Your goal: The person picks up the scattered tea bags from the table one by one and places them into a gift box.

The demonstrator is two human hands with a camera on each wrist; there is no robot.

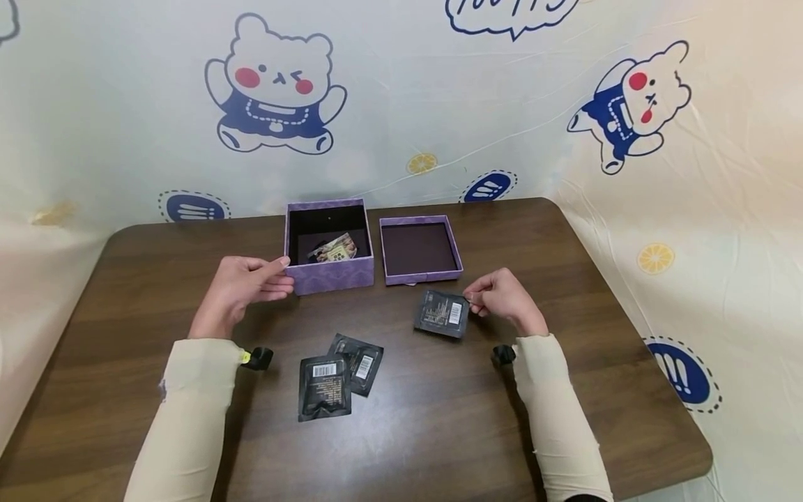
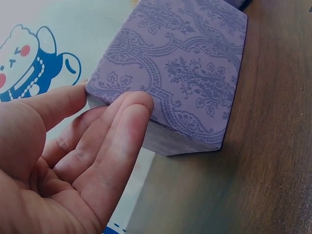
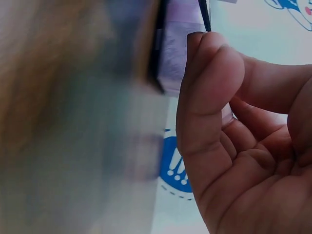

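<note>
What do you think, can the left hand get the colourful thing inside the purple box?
Probably yes: the purple box is open on top, the left hand is at its near left corner, and nothing seems to cover the colourful thing.

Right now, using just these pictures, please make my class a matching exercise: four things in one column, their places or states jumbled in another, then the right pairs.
Things
1. Left hand
2. Right hand
3. Shallow purple lid
4. Colourful printed item

Places or states
A. Lying inside the open purple box
B. Pinching a corner of a black packet
C. Dark inside facing up, to the right of the purple box in the head view
D. At the near left corner of the purple box

Right pairs: 1-D, 2-B, 3-C, 4-A
</note>
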